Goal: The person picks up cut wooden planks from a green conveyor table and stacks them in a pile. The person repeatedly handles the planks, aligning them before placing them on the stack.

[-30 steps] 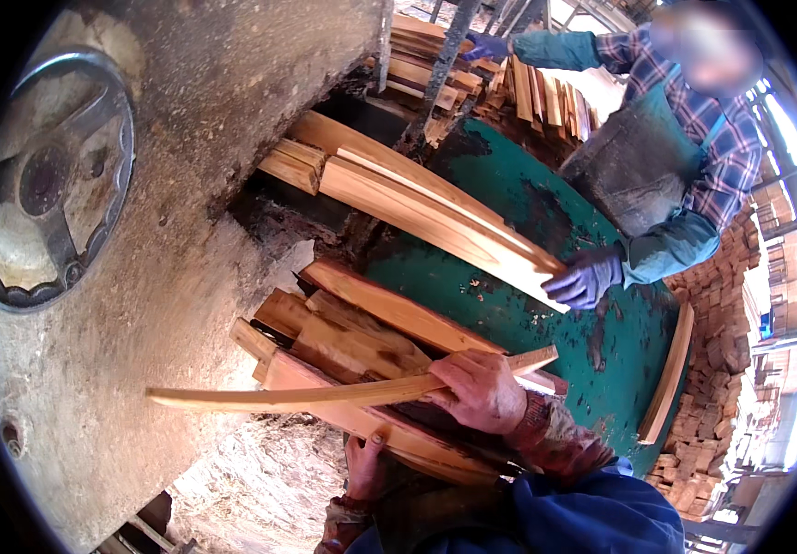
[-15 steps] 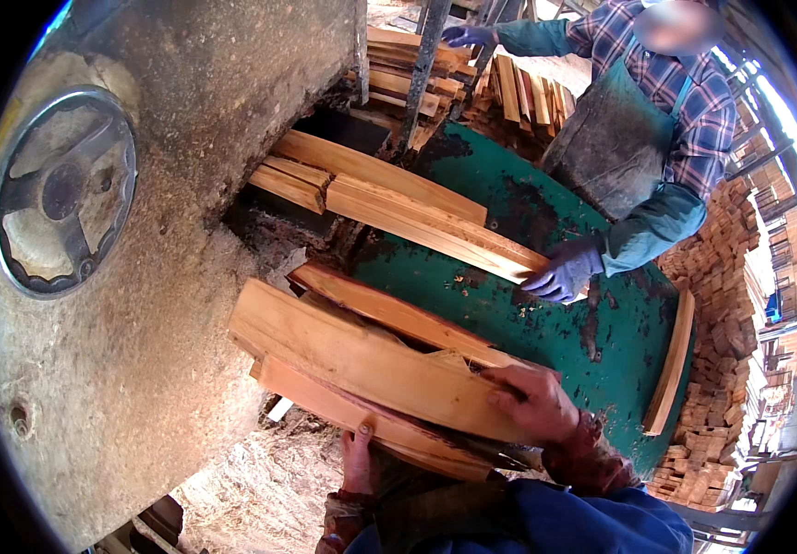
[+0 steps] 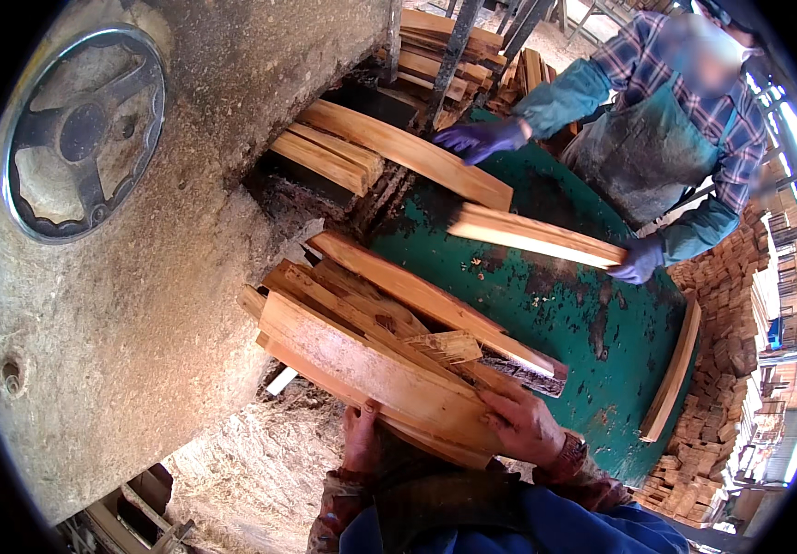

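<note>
A pale, slightly curved wooden board [image 3: 362, 355] lies uppermost on a pile of sawn pieces in front of me. My right hand [image 3: 523, 423] is closed round its right end, thumb on the near side. My left hand [image 3: 362, 436] is at the near edge, its thumb pressed on the wood and its fingers hidden beneath. Beyond this board lie narrower offcuts [image 3: 389, 319] with splintered edges and a small broken chip of wood [image 3: 445, 347]. A longer bark-edged slat [image 3: 435, 294] rests on the far side of the pile.
Across the green table [image 3: 546, 305], a co-worker in purple gloves holds a wooden piece [image 3: 537, 235] and reaches over a long board [image 3: 408, 152]. A rough machine housing with a handwheel [image 3: 84, 134] stands left. One slat [image 3: 671, 374] lies at the right edge, before stacked wood [image 3: 722, 342].
The board in my hands has shifted nearer me, uncovering offcuts behind it. The co-worker has pulled a piece rightward, away from the machine, and brought the other glove over the long board.
</note>
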